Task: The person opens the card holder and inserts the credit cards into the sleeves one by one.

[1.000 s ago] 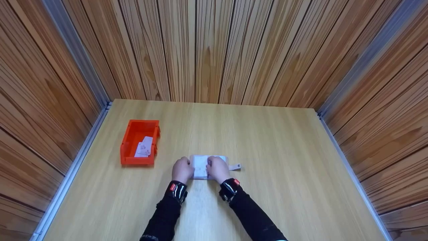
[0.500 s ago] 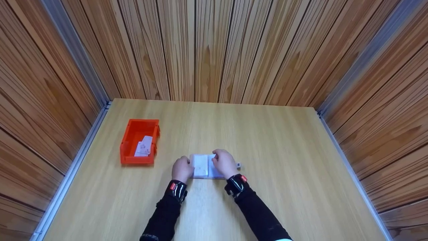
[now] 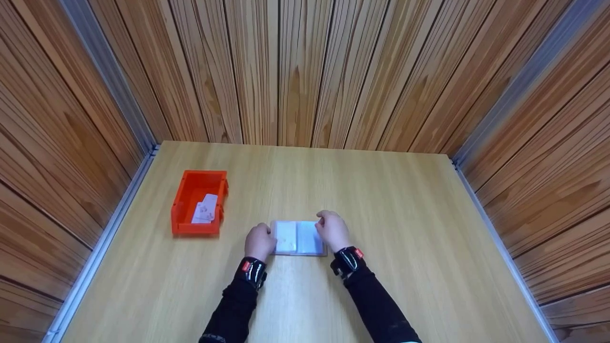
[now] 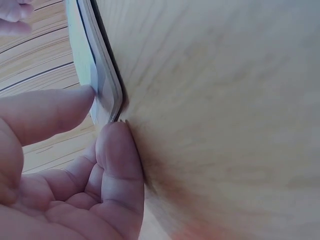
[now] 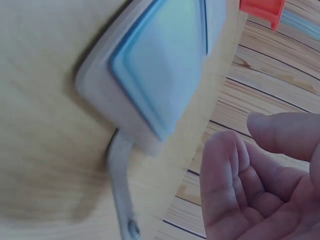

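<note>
A card holder lies spread open on the table, with clear plastic sleeves on both halves. My left hand pinches its left edge; in the left wrist view, the thumb presses on top and a finger lies under the cover's corner. Over the right edge hovers my right hand, fingers loosely bent. In the right wrist view, thumb and fingers stand apart with nothing between them, beside the blue-tinted sleeves. From the cover's right end sticks out a strap with a metal snap.
An orange bin stands at the left of the wooden table, with several white cards inside. Wood-plank walls with metal corner rails surround the table at the back and sides.
My right hand has moved right, from the middle of the card holder to its right edge, uncovering the right-hand sleeves. The left hand keeps its hold on the left edge.
</note>
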{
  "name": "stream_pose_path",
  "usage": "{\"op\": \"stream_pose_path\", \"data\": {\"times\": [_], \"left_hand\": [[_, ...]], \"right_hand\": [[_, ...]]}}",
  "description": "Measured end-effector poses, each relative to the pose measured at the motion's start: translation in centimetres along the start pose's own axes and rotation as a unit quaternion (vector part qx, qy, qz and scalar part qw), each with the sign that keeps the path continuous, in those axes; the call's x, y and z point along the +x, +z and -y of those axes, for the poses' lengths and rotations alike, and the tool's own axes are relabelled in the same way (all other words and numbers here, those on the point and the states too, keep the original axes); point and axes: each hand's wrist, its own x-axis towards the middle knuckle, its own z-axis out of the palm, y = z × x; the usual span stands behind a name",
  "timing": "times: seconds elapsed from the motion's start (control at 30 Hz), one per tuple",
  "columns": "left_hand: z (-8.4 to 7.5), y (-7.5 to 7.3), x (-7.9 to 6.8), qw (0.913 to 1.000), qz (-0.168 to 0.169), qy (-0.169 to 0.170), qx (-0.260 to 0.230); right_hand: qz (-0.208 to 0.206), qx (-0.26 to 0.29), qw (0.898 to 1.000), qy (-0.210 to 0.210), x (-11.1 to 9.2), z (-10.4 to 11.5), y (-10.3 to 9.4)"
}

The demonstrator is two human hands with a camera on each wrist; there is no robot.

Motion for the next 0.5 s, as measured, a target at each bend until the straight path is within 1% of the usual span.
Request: {"op": "stream_pose_path", "data": {"times": [0.27, 0.43, 0.5], "left_hand": [[0.1, 0.0, -0.1, 0.9999, -0.007, 0.010, 0.004], [0.1, 0.0, 0.0, 1.0000, -0.001, 0.009, 0.003], [0.1, 0.0, 0.0, 0.9999, -0.004, 0.012, 0.002]], "right_hand": [[0.011, 0.009, 0.999, 0.042, -0.3, -1.1, -0.1], [0.009, -0.004, 0.999, 0.037, -0.5, -1.7, 0.0], [0.007, -0.018, 0.999, 0.031, -0.5, -1.9, 0.1]]}}
